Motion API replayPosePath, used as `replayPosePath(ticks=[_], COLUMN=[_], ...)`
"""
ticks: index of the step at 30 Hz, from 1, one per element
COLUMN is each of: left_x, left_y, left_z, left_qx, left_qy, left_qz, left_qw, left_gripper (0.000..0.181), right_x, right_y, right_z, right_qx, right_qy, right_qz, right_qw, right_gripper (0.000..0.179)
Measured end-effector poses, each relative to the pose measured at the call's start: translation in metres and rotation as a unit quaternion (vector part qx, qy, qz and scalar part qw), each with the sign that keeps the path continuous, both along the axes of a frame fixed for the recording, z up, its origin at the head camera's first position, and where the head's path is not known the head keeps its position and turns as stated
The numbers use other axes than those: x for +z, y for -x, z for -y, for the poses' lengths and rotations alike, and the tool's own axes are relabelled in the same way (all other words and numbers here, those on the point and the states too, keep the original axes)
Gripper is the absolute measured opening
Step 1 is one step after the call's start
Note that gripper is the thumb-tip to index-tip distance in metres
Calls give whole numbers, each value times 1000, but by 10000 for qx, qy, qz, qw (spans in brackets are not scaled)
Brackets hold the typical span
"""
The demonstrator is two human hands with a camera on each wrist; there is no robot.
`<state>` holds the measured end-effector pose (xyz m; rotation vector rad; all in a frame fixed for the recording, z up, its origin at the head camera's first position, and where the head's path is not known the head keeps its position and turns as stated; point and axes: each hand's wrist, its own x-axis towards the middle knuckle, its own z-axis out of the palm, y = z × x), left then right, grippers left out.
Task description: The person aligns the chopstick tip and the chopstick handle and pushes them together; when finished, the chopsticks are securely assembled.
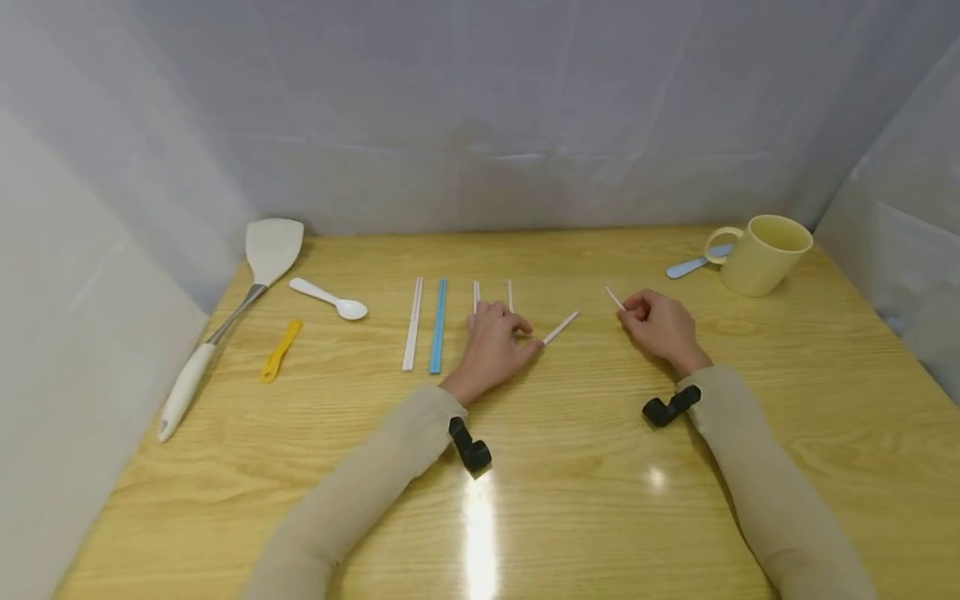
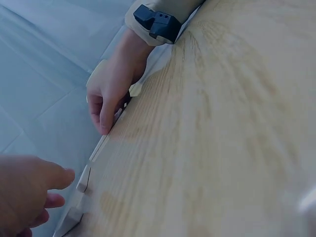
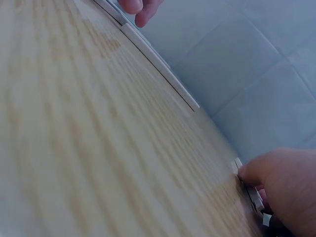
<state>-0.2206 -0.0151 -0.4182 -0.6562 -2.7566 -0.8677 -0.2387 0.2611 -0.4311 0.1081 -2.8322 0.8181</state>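
My right hand [image 1: 663, 327] pinches a pale pink-white chopstick [image 1: 613, 297] low over the table, right of the middle. The right wrist view shows thumb and finger on that chopstick [image 3: 237, 164]. My left hand [image 1: 491, 343] hovers over other pale chopsticks, its fingers loosely bent. Beside the left thumb a slanted chopstick [image 1: 562, 326] lies on the table; the thumb looks apart from it in the left wrist view. Two upright-lying chopsticks [image 1: 476, 293] and a single chopstick [image 1: 510, 292] reach out beyond the left fingers, their near parts hidden.
Left of the hands lie a white-pink chopstick pair [image 1: 412, 329], a blue pair [image 1: 438, 329], a white spoon [image 1: 350, 309], a yellow utensil [image 1: 281, 352] and a long white spatula [image 1: 273, 248]. A yellow mug [image 1: 759, 260] stands back right, partly covering a blue-handled utensil [image 1: 686, 267].
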Motion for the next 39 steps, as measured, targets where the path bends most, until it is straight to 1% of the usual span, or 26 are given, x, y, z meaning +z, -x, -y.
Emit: replayPosePath(ticks=[4, 7, 11, 14, 16, 20, 23, 26, 30, 32, 34, 37, 39], left_x=[3, 3, 2, 1, -1, -5, -8, -8, -5, -4, -5, -8, -9], left_y=[2, 2, 2, 2, 2, 2, 0, -3, -9, -11, -13, -15, -16], left_z=[-7, -12, -18, -22, -24, -25, -25, -24, -25, -27, -28, -27, -26], left_qx=[-15, -86, -157, -154, -135, -190, -244, -263, -317, -367, -400, -399, -394], left_qy=[260, 514, 798, 866, 871, 643, 430, 295, 110, -59, -193, -309, -320], left_qz=[148, 147, -67, -217, -258, -310, -467, -616, -842, -889, -918, -828, -847], left_qw=[9996, 9985, 9967, 9959, 9958, 9973, 9977, 9973, 9959, 9953, 9948, 9953, 9951], left_gripper=[29, 29, 29, 26, 23, 18, 14, 13, 12, 12, 12, 14, 15], right_x=[0, -1, -2, -3, -4, -6, -6, -6, -1, 2, 4, 7, 9], right_y=[2, 2, 2, 2, 2, 1, 0, 0, -2, -2, -3, -2, -1], right_z=[3, 5, 7, 9, 10, 10, 11, 11, 10, 10, 11, 14, 15], right_qx=[-140, -175, -193, -194, -203, -170, -100, -10, 176, 251, 322, 380, 440], right_qy=[-27, 14, 97, 203, 374, 790, 1021, 1215, 1521, 1714, 1903, 2221, 2518], right_qz=[-93, -175, -288, -417, -525, -767, -888, -954, -907, -860, -810, -675, -523], right_qw=[9999, 9997, 9994, 9987, 9977, 9938, 9908, 9880, 9840, 9811, 9778, 9719, 9654], right_gripper=[22, 20, 19, 19, 19, 18, 19, 18, 17, 17, 19, 23, 25])
